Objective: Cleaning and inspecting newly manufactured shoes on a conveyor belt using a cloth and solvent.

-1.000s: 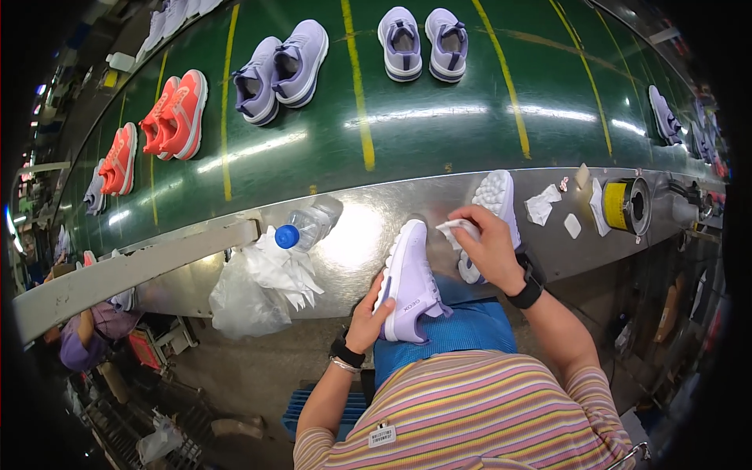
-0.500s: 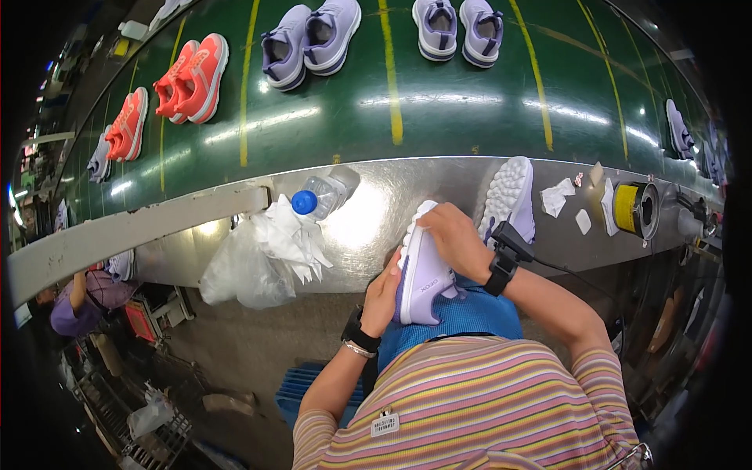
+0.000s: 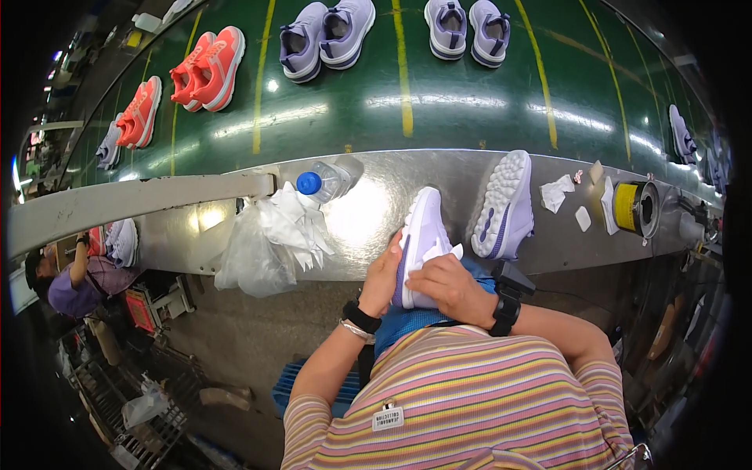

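Note:
A lavender sneaker with a white sole (image 3: 424, 218) stands toe away from me at the bench's near edge, over my lap. My left hand (image 3: 381, 279) is wrapped round its left side, by the sole and heel. Fingers pinched, my right hand (image 3: 450, 288) holds a small white scrap (image 3: 437, 251) against the shoe's upper near the laces. Whether the scrap is cloth or paper, I cannot tell. The matching sneaker (image 3: 505, 205) lies on its side to the right, its bumpy white and purple sole facing me.
A metal bench (image 3: 399, 168) borders a green conveyor (image 3: 345, 129) carrying lavender shoes (image 3: 345, 35) and coral shoes (image 3: 218, 69). Left on the bench are a blue-capped bottle (image 3: 329, 182), white scraps (image 3: 290, 219) and a plastic bag (image 3: 254, 258); right, a yellow-labelled can (image 3: 631, 208). A beige bar (image 3: 141, 204) crosses the left.
My right hand has come down from the sneaker's toe to its laces, and the white scrap now shows in its fingers. The sneaker's toe is turned farther up. The view has shifted slightly.

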`<state>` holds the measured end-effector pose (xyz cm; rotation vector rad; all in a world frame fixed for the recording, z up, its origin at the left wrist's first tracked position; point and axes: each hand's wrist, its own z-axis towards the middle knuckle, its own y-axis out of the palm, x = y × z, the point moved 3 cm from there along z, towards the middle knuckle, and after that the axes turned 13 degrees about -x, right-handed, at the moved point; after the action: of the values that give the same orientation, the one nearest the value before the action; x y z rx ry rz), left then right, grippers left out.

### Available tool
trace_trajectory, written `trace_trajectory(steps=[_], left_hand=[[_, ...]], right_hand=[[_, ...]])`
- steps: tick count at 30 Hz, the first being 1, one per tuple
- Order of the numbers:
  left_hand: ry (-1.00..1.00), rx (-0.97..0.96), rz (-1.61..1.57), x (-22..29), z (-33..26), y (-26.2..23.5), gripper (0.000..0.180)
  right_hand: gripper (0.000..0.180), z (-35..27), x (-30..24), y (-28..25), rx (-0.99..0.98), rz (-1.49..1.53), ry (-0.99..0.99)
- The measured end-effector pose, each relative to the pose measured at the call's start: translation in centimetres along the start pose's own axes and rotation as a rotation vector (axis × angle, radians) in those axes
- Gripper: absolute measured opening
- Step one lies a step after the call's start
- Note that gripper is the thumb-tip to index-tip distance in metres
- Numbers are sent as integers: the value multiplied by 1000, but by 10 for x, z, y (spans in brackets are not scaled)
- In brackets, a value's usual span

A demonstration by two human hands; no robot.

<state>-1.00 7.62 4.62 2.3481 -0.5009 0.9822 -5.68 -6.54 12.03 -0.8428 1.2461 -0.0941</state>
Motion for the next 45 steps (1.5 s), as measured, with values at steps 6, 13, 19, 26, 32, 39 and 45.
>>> trace_trajectory(steps=[6,13,19,26,32,39,45], left_hand=[[62,-77,-568,63,32,9,46],[184,-199,-637,83,51,33,46],[20,-393,-887,90,49,34,46],[37,-488,-789,77,52,30,58],[-49,-148,-588,-16,97,10,39],[15,-135,-116,18,64,32,72],[49,-267,417,22,76,38,88]], right_hand=[[31,-12,-22,-37,12,44,-133],[28,1,-22,-82,550,-111,78],[27,-40,16,-42,290,-401,155],[22,-156,73,-133,999,-67,739],[33,-171,136,-120,734,-398,814],[63,-155,137,-32,563,933,806],[69,-131,123,-21,638,822,813]])
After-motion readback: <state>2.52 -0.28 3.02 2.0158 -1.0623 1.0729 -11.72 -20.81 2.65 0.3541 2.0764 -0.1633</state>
